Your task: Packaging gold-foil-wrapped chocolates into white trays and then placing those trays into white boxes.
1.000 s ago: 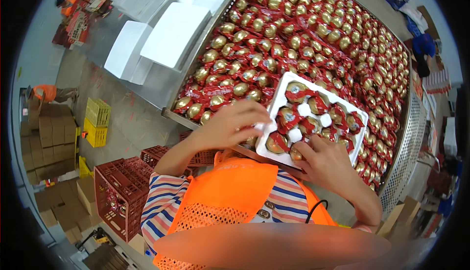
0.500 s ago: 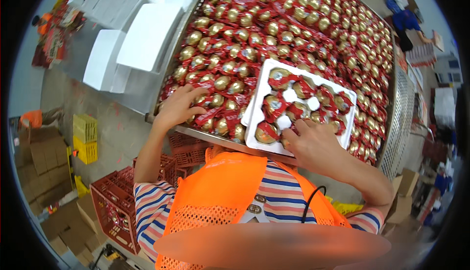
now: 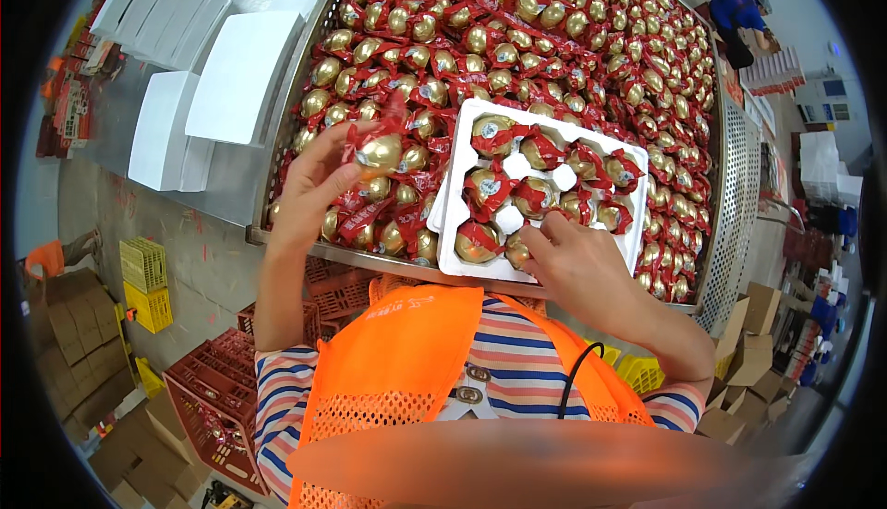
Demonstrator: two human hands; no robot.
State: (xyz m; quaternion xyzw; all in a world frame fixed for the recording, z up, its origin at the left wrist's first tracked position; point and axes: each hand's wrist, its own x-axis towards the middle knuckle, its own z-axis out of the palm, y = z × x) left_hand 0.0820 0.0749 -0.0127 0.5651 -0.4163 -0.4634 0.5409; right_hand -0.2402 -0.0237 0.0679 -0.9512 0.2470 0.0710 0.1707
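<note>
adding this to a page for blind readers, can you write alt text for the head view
A person's left hand holds up a round gold-and-red wrapped item beside a white tray of similar items, the right hand at the tray's near edge. Behind them spreads a metal-rimmed table covered with many more.

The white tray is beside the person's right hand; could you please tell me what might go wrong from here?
The wrapped gold ball held in the left hand might slip and drop. The white tray reaches the metal rim, so a firm press from the right hand could perhaps tip it.
</note>
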